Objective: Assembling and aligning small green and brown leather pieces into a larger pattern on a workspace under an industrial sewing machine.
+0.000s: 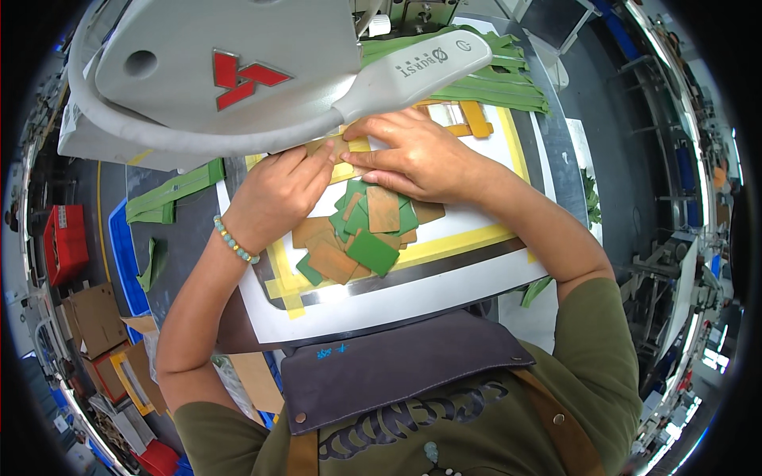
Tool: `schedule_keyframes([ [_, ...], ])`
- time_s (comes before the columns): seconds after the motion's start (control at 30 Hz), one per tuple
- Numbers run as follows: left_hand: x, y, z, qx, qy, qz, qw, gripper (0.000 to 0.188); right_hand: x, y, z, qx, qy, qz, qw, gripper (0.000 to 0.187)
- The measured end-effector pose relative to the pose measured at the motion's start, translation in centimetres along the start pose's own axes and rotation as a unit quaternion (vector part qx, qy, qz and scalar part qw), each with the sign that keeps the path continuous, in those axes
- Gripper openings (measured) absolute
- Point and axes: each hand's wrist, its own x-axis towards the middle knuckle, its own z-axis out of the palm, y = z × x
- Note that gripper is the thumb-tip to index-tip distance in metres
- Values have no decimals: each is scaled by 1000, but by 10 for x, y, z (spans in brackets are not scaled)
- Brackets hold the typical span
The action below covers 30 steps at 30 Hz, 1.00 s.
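A small tan piece (340,146), like leather, lies under the grey-white sewing machine (238,47) on the white sheet. My left hand (274,194) has its fingertips closed on its left end. My right hand (421,155) grips the other end, thumb and fingers close together. Just nearer than my hands, a loose pile of cut rectangles spreads over the sheet: green pieces (374,252) and brown pieces (332,262) overlap. The right hand's lower fingers touch or hover over the pile's far edge; which one I cannot tell. The machine's head hides what lies beyond my left fingertips.
A grey handheld-shaped lamp (421,67) on a bent arm hangs over my hands. Yellow tape (444,246) borders the white sheet. Green strips (508,83) lie at the far right, more green strips (175,198) at left. A red bin (65,244) and cardboard boxes (95,317) stand left.
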Motion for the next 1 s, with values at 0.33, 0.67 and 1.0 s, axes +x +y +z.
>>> schedule_keyframes([
  [0.33, 5, 3, -1, 1, -11, -4, 1000, 31, 3, 0, 1, -24, 9, -11, 1000, 23],
  [0.67, 16, 9, -3, -6, -79, -16, 997, 21, -1, 4, 8, -28, 35, -27, 999, 26],
  [1.0, 6, 14, 4, -13, -40, -39, 998, 31, -10, 13, 2, 176, 10, 63, 982, 34],
])
